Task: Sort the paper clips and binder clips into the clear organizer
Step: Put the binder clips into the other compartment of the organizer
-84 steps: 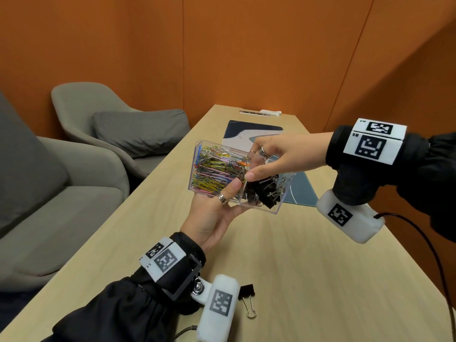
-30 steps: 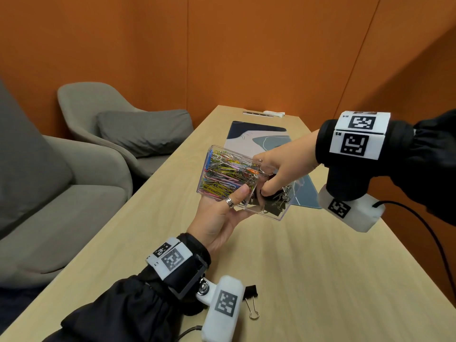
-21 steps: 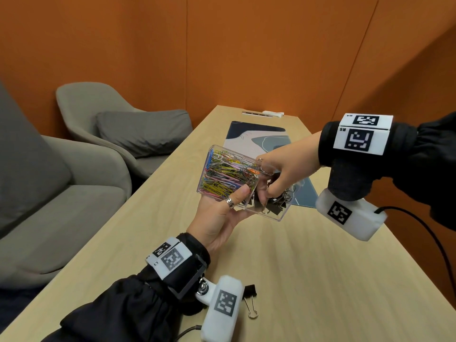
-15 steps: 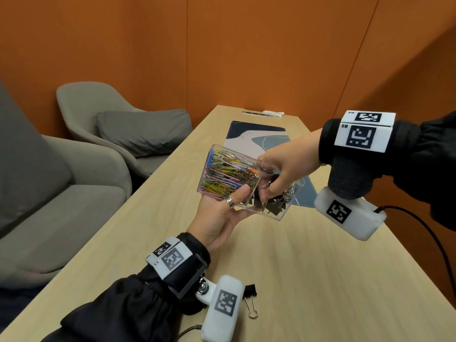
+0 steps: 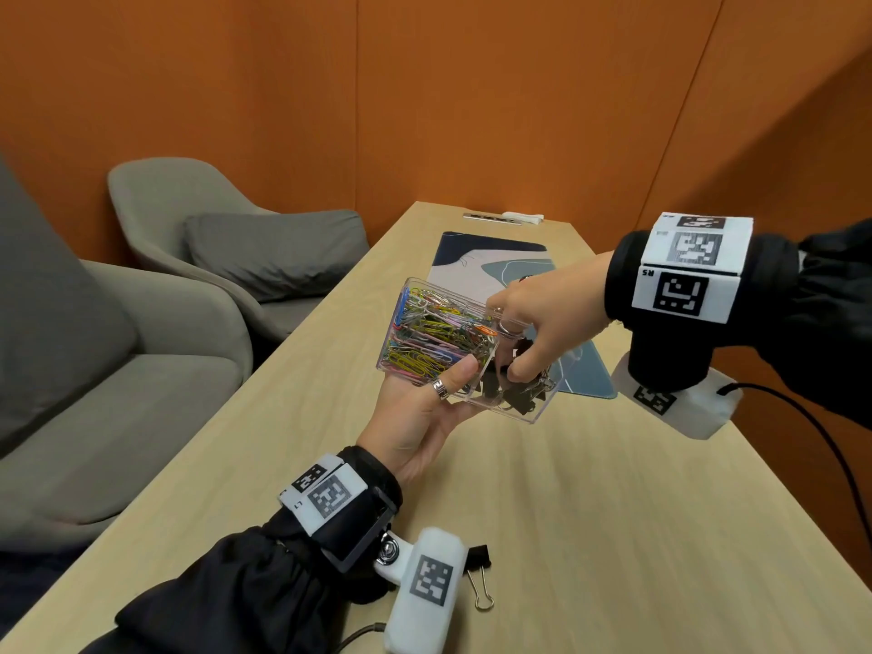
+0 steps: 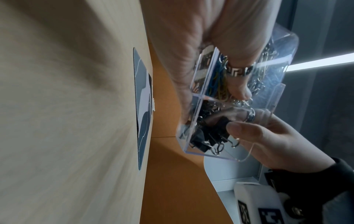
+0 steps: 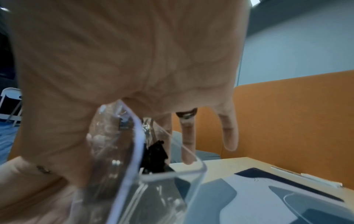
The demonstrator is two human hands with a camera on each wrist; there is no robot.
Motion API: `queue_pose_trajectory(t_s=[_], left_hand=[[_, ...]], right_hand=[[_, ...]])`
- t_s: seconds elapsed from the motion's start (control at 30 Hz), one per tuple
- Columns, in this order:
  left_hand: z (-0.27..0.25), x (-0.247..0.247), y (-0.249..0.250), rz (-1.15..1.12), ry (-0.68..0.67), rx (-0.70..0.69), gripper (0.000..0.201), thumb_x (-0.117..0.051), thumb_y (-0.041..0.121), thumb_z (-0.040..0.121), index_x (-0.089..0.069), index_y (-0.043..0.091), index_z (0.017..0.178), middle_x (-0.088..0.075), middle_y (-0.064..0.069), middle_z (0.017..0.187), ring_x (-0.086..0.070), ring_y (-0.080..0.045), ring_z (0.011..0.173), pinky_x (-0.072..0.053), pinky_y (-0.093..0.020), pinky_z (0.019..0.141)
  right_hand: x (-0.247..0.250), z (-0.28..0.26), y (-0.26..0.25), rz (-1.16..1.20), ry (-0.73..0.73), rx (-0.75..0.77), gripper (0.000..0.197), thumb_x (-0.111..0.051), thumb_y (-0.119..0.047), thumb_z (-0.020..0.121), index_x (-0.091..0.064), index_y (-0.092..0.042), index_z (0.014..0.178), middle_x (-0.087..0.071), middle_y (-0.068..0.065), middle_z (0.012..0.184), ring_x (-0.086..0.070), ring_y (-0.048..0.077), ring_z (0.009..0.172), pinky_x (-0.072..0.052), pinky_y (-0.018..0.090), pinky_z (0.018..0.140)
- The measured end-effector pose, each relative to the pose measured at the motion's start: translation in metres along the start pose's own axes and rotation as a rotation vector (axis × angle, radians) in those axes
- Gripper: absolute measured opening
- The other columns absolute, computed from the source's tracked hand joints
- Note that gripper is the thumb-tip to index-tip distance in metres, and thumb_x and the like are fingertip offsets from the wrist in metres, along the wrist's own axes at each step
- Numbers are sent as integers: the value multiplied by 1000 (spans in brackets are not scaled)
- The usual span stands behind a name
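Observation:
My left hand [image 5: 441, 401] holds the clear organizer [image 5: 542, 410] up over the table, palm under it and ringed thumb [image 6: 239, 78] on its near wall. Several coloured paper clips [image 5: 429, 337] fill the left compartment. Black binder clips [image 5: 516, 398] lie in the right one. My right hand [image 5: 512, 370] reaches down into that right compartment. Its thumb [image 6: 237, 128] and a finger pinch a black binder clip [image 6: 220, 122] there. One more black binder clip [image 5: 479, 559] lies on the table beside my left wrist.
A blue and white desk mat [image 5: 486, 257] lies on the wooden table [image 5: 613, 535] beyond the organizer. A small white object [image 5: 521, 218] sits at the far end. Grey armchairs [image 5: 198, 228] stand left of the table. A black cable [image 5: 830, 450] hangs from my right wrist.
My right hand went from the organizer's rim down into the binder clip compartment, where its fingers have closed among the clips. My left hand keeps the organizer nearly still.

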State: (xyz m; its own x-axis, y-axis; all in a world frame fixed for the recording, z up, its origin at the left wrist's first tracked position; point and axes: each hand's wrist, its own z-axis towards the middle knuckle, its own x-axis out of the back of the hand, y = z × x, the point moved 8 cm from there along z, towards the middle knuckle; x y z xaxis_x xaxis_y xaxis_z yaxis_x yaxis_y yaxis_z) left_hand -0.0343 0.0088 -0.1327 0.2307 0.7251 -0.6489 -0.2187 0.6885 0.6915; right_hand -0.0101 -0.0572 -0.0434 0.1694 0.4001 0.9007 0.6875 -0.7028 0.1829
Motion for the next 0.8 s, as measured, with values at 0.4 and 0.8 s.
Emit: queue_pose_trajectory(t_s=[0.4,0.8], left_hand=[[2,2,-1,-4,23,13,39,-60,1,75,-59,14,112,-69,-9,108,-66,-23,97,-56,-48,76],[1,1,0,-21,13,10,35,-60,1,75,-62,15,107,-69,-8,106,-65,-24,97,-55,-51,80]], right_hand=[[-2,-4,0,137,-40,-17,43,-59,-32,89,-57,0,117,-63,19,110,-54,37,93,-50,34,78],[5,-1,-2,82,17,-51,33,-61,-34,87,-56,-12,110,-58,0,97,-49,9,73,-39,13,56]])
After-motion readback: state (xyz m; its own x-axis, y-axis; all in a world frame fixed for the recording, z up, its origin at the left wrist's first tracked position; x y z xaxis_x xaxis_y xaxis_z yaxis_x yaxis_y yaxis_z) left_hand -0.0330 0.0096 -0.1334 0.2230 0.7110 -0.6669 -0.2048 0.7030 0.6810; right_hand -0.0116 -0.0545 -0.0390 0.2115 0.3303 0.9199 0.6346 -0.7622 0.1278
